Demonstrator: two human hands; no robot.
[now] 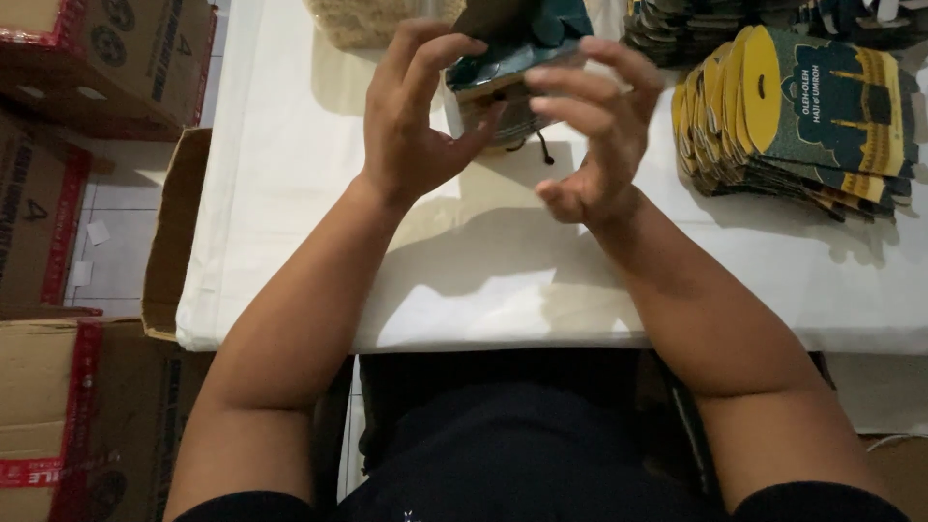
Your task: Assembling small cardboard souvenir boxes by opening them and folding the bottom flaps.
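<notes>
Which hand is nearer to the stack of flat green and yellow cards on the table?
The right hand: the stack of cards lies just past it on the right side. The left hand is farther, beyond the small green pouch.

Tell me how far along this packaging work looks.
Done: nothing finished is identifiable in view. In hand: left hand and right hand hold one dark green card package above the white table. Left: a stack of flat green-yellow cards waits at right.
</notes>
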